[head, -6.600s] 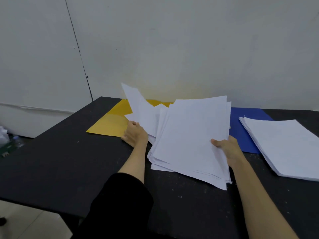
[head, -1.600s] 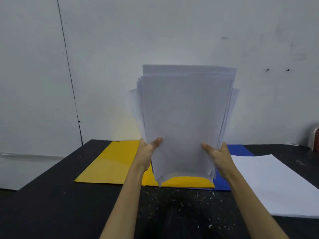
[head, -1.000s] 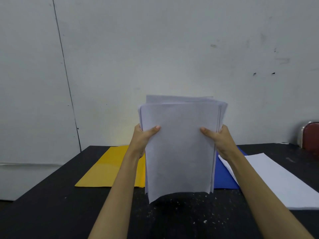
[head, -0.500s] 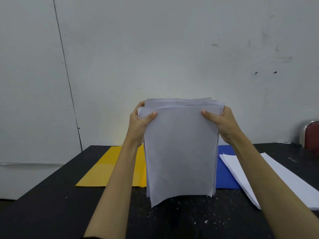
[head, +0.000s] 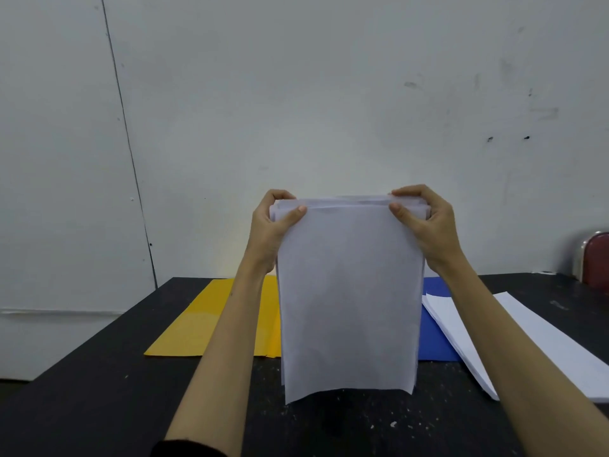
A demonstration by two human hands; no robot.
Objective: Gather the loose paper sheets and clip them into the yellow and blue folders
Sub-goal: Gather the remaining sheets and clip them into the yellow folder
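A stack of white paper sheets [head: 349,291] stands upright on its lower edge on the black table [head: 82,390]. My left hand [head: 272,225] grips its top left corner, thumb in front. My right hand [head: 428,222] grips the top right corner the same way. Behind the stack the yellow folder [head: 211,321] lies flat on the left and the blue folder [head: 435,328] on the right. The stack hides where the two folders meet.
A second pile of white sheets [head: 540,341] lies flat at the right, overlapping the blue folder's right side. A red chair back [head: 596,258] shows at the far right edge. A white wall stands right behind the table.
Both hands have slid up the sides of the stack to its top corners, and the sheets' edges have drawn closer together. The stack's lower edge has come down onto the table.
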